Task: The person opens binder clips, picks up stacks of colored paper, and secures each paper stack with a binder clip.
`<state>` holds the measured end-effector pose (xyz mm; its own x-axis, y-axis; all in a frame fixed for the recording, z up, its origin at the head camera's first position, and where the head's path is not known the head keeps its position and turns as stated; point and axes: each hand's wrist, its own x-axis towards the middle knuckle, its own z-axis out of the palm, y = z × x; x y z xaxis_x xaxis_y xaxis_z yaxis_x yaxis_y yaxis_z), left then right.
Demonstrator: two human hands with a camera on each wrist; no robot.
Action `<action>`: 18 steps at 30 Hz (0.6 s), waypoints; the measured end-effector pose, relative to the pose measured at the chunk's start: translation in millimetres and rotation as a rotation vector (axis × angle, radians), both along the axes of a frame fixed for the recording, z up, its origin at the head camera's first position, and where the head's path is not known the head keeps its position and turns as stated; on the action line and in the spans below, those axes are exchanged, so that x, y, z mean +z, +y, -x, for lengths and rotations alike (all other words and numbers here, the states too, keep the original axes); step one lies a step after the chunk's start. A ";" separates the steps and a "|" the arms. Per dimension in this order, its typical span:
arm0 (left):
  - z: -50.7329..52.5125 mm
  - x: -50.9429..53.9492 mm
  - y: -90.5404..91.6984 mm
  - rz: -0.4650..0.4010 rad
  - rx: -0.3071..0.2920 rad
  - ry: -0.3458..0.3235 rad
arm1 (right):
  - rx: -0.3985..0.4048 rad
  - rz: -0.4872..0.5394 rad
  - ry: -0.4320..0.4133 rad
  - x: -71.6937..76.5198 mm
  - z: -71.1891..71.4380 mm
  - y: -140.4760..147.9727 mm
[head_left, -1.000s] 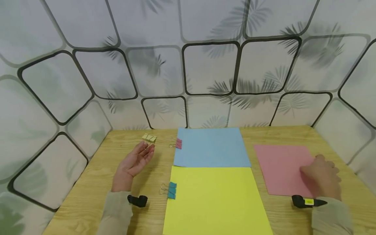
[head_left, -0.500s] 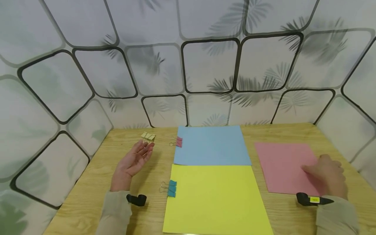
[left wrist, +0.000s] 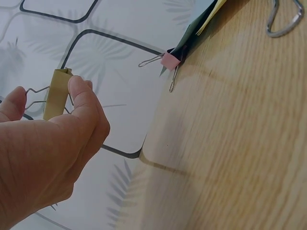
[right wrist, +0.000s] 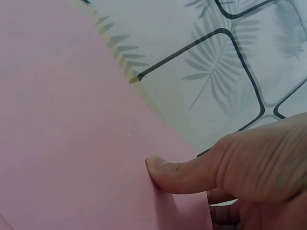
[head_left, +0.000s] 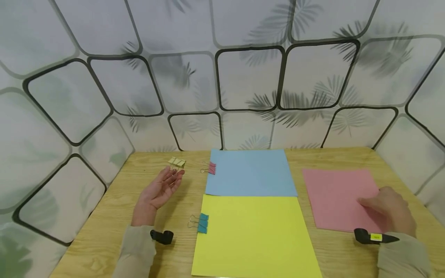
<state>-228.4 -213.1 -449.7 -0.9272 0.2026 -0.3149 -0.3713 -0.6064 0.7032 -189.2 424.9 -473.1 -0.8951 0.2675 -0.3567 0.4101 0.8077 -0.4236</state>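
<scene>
With fingertips and thumb, my left hand (head_left: 158, 191) pinches a yellow binder clip (head_left: 177, 162) by its wire handles, raised above the table at the left. In the left wrist view the clip (left wrist: 56, 95) stands between thumb and fingers. On the right, my right hand (head_left: 391, 208) grips the right edge of the pink paper (head_left: 342, 199). Its thumb lies on top of the paper (right wrist: 96, 120) in the right wrist view, and the other fingers are partly hidden beneath the edge.
Blue paper (head_left: 252, 173) with a pink binder clip (head_left: 212, 168) on its left edge lies at the back. Yellow paper (head_left: 257, 235) with a teal binder clip (head_left: 203, 223) lies in front of it. A patterned wall (head_left: 250, 81) borders the wooden table (head_left: 104, 216).
My right hand has shifted slightly right along with the right side of the pink paper. The left hand and the yellow binder clip have stayed nearly still.
</scene>
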 end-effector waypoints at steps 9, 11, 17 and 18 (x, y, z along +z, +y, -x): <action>-0.1 -0.2 -6.3 0.001 0.004 0.008 | -0.096 0.086 0.010 1.4 1.1 -5.4; 0.3 -0.7 -7.8 -0.006 0.001 0.007 | -0.086 0.103 0.020 -0.2 2.4 -2.9; 2.3 -0.6 -7.3 -0.005 0.012 -0.016 | -0.007 0.104 0.048 -8.7 4.7 10.5; 2.6 -0.5 -7.3 -0.002 0.013 -0.018 | -0.013 0.117 0.041 -10.0 5.0 11.7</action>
<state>-231.0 -220.4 -450.2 -0.9239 0.1914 -0.3314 -0.3762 -0.6126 0.6951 -194.2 436.7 -483.1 -0.9063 0.2380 -0.3493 0.4008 0.7464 -0.5312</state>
